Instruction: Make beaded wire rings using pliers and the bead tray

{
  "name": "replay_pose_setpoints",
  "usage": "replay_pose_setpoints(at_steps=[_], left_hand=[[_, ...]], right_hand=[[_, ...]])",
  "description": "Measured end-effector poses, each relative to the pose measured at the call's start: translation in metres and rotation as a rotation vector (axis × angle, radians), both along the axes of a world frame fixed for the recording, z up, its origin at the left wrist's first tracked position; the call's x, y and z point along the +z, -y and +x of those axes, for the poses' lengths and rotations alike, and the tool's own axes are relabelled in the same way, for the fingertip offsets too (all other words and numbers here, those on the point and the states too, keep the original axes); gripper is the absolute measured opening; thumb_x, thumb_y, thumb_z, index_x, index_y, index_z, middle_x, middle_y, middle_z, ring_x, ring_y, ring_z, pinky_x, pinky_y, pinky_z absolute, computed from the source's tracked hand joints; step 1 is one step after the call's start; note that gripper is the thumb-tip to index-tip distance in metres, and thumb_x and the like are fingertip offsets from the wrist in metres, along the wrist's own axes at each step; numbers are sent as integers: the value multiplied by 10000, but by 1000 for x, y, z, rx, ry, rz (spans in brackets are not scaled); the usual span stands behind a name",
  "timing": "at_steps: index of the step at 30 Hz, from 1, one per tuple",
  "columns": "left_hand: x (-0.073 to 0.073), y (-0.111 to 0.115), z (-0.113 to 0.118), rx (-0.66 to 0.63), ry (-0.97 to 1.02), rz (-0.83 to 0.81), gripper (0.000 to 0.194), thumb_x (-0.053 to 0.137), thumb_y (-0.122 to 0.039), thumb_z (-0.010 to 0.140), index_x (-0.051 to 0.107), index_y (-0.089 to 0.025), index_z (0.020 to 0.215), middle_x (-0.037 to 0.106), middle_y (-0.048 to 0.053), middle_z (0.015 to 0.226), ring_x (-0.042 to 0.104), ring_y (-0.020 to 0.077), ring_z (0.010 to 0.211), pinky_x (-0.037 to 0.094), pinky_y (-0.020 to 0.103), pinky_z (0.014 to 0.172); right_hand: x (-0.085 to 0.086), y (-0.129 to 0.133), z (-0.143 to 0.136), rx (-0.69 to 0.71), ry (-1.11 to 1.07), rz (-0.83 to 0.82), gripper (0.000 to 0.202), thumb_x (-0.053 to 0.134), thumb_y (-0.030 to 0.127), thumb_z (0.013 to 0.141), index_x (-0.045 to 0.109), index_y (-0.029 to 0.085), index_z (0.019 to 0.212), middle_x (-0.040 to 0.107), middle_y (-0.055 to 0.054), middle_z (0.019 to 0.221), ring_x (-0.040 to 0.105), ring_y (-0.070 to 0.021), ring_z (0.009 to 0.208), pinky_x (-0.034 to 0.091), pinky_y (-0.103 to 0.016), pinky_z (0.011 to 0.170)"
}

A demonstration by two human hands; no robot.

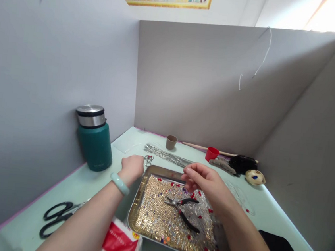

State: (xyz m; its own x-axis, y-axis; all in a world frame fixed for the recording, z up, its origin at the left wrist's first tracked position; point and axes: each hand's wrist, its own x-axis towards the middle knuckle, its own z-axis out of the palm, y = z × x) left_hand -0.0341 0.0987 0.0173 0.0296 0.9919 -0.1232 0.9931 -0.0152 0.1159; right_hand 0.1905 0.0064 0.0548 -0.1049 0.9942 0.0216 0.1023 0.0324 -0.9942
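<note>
My left hand [132, 166], with a pale green bangle [120, 184] on its wrist, is closed at the tray's far left corner. A small twisted wire piece with red beads [148, 160] sticks out from its fingers. Over the right far part of the metal tray [137, 202], my right hand [202, 178] has thumb and fingertips pinched together; anything between them is too small to make out. Gold, clear and red beads [153, 208] fill the tray. Black-handled pliers [187, 223] lie on the beads with their jaws and handles spread.
Left stand a teal flask [95, 146] and black scissors [58, 214]. A red and white packet [122, 242] lies in front. Behind are wire lengths [167, 155], a brown cup [171, 142], a red cup [212, 153] and a shell-like dish [254, 177]. Grey panels [196, 80] enclose the table.
</note>
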Motion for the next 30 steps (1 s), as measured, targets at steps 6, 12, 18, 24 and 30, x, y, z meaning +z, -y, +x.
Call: replay_pose_setpoints(at_steps=[6, 12, 18, 24, 30], left_hand=[[5, -5, -12, -17, -68, -75, 309, 551, -307, 879, 546, -174, 1158, 567, 89, 1170, 586, 214, 992, 502, 406, 819], [-3, -4, -3, -116, -42, -115, 310, 549, -308, 880, 544, -174, 1160, 568, 87, 1170, 587, 213, 987, 504, 407, 816], [-13, -11, -7, -155, -4, -28, 211, 556, -265, 862, 615, -166, 1039, 620, 104, 1089, 589, 242, 1005, 480, 391, 835], [-24, -21, -11, -135, 23, 45, 177, 555, -175, 756, 679, -193, 882, 682, 150, 964, 624, 295, 936, 480, 354, 754], [-25, -23, -11, -88, 14, 84, 219, 510, -173, 775, 657, -181, 938, 662, 166, 1012, 610, 300, 953, 468, 368, 770]], right_hand=[[0, -2, 8, 27, 25, 40, 205, 607, 402, 828, 590, 202, 785, 665, -47, 773, 558, -124, 584, 433, -280, 549], [8, -2, 26, -41, 111, 83, 244, 602, 439, 824, 592, 197, 792, 669, -51, 791, 574, -131, 609, 439, -276, 555], [24, 1, 54, -249, 124, 189, 266, 622, 448, 798, 610, 185, 835, 667, -47, 783, 578, -127, 594, 461, -272, 566], [28, 2, 76, -436, 552, 295, 303, 441, 441, 878, 595, 180, 888, 678, -70, 840, 624, -157, 633, 460, -277, 582], [13, -6, 91, -378, 1022, 193, 216, 492, 339, 832, 638, 193, 769, 683, -67, 769, 617, -200, 679, 361, -276, 575]])
